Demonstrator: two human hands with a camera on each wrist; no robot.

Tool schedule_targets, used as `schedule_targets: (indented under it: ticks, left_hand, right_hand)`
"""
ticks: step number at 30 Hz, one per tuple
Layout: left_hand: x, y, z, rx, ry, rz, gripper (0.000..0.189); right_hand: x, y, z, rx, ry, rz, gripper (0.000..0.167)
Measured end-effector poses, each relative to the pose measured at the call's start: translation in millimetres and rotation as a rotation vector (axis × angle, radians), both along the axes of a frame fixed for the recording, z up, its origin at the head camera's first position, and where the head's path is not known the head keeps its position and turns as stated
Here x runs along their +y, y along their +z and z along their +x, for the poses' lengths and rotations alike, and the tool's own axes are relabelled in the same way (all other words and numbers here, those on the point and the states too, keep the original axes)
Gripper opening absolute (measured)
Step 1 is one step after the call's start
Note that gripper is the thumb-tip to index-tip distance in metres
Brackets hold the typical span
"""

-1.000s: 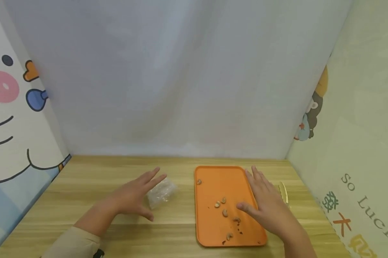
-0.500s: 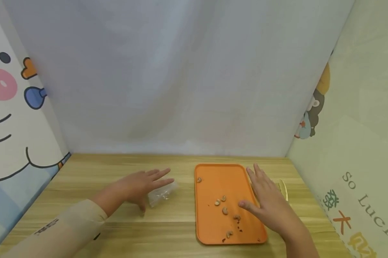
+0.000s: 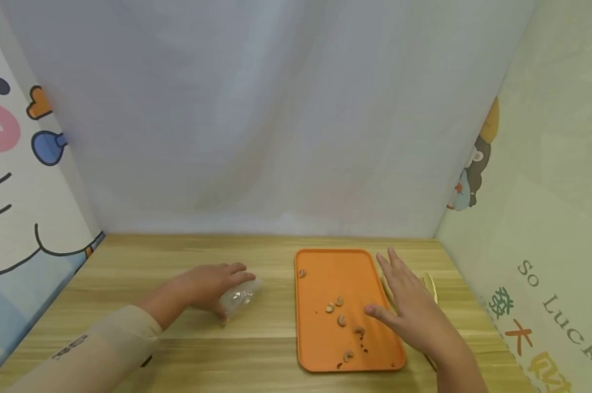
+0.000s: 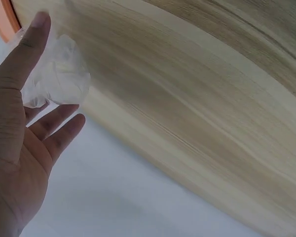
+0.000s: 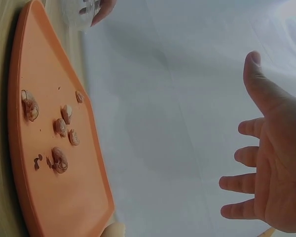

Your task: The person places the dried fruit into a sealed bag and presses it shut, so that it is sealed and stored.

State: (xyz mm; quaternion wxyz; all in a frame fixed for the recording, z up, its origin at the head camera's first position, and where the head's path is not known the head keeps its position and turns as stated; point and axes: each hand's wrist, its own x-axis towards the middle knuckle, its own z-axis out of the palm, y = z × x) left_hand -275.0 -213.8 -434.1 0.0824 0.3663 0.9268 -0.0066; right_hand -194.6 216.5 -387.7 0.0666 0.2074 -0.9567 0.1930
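My left hand (image 3: 212, 286) is at a crumpled clear plastic bag (image 3: 239, 297) on the table, left of the orange tray. In the left wrist view the bag (image 4: 59, 74) sits between the thumb and the bent fingers of that hand (image 4: 19, 128). Over the tray's right edge hovers my right hand (image 3: 409, 308), thumb spread from the fingers, holding nothing. The right wrist view shows its palm (image 5: 281, 163) and extended fingers. On the orange tray (image 3: 325, 267) lie several brown-skinned cashews (image 3: 342, 320) and dark skin flakes (image 3: 365, 350).
A gold-coloured utensil with a curved end (image 3: 431, 286) lies right of the tray, partly hidden by my right hand. The wood-grain table (image 3: 256, 355) ends at a pale curtain (image 3: 276, 136) behind. Printed panels stand at the left (image 3: 11, 240) and right (image 3: 537, 191).
My left hand has come down over the plastic bag; its spread fingers have drawn in around it, and the bag has shifted slightly left. The right hand stays nearly still above the tray's edge.
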Motion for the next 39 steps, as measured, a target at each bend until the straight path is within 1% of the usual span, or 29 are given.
schedule_targets:
  ticks: [2, 4, 5, 7, 10, 12, 13, 15, 16, 19, 22, 24, 27, 29, 30, 32, 35, 37, 39]
  left_hand:
    - [-2.8, -1.6, -1.0, -0.012, 0.019, 0.037, 0.105]
    - [-6.0, -4.2, -1.8, -0.043, 0.058, 0.116, 0.102]
    - [-7.6, -5.2, -1.8, -0.076, 0.087, 0.173, 0.101]
    - [-10.4, -6.9, -0.6, -0.178, 0.162, 0.313, 0.100]
    - [-13.3, -6.9, 3.1, -0.343, 0.259, 0.553, 0.098]
    - [-13.3, -4.5, 6.8, -0.442, 0.280, 0.709, 0.093]
    - [-13.3, -3.0, 8.6, -0.460, 0.282, 0.765, 0.091]
    - [-12.5, 0.7, 12.2, -0.495, 0.269, 0.872, 0.085]
    - [-12.3, 1.8, 13.9, -0.512, 0.252, 0.921, 0.084]
    - [-13.2, 4.4, 20.6, -0.547, 0.209, 1.034, 0.079]
    - [-14.6, 3.2, 25.7, -0.631, 0.136, 1.164, 0.069]
    - [-15.0, 1.1, 27.3, -0.704, 0.088, 1.261, 0.062]
    - [-13.2, -2.9, 26.9, -0.814, 0.046, 1.380, 0.059]
    - [-11.7, -4.8, 26.0, -0.843, 0.037, 1.415, 0.062]
    - [-10.7, -5.5, 25.9, -0.839, 0.045, 1.414, 0.064]
    - [-9.4, -7.2, 25.3, -0.799, 0.081, 1.387, 0.069]
    - [-7.7, -10.2, 25.8, -0.727, 0.146, 1.320, 0.076]
    - [-7.2, -12.7, 26.7, -0.705, 0.198, 1.282, 0.078]
    - [-6.7, -14.5, 27.8, -0.699, 0.226, 1.253, 0.080]
  right_hand:
    - [0.0, 0.6, 0.5, -0.007, -0.001, -0.007, 0.094]
    - [0.0, 1.1, 0.8, -0.014, 0.000, -0.013, 0.094]
    - [0.0, 1.2, 0.9, -0.015, 0.001, -0.015, 0.094]
    - [-0.2, 1.5, 1.2, -0.018, 0.003, -0.019, 0.094]
    - [-0.9, 1.3, 0.9, -0.011, 0.010, -0.015, 0.093]
    - [-1.6, 0.9, 0.6, -0.011, 0.013, -0.015, 0.093]
    - [-1.9, 0.7, 0.3, -0.013, 0.016, -0.016, 0.093]
    - [-2.2, 0.6, 0.0, -0.022, 0.018, -0.020, 0.092]
    - [-2.2, 0.6, -0.1, -0.028, 0.019, -0.021, 0.092]
    - [-1.8, 1.0, 0.3, -0.043, 0.021, -0.027, 0.092]
    - [-1.0, 1.6, 1.5, -0.052, 0.019, -0.030, 0.091]
    - [-0.8, 1.6, 1.9, -0.055, 0.018, -0.032, 0.091]
    - [0.5, 0.9, 1.6, -0.055, 0.021, -0.036, 0.090]
    - [1.1, 0.5, 1.4, -0.054, 0.025, -0.039, 0.090]
    - [1.3, 0.4, 1.3, -0.054, 0.027, -0.041, 0.090]
    - [1.5, 0.1, 1.1, -0.055, 0.029, -0.044, 0.089]
    - [1.6, 0.2, 0.9, -0.061, 0.030, -0.046, 0.089]
    - [1.7, 0.6, 0.7, -0.067, 0.030, -0.045, 0.090]
    - [2.2, 1.5, 0.6, -0.077, 0.028, -0.047, 0.090]
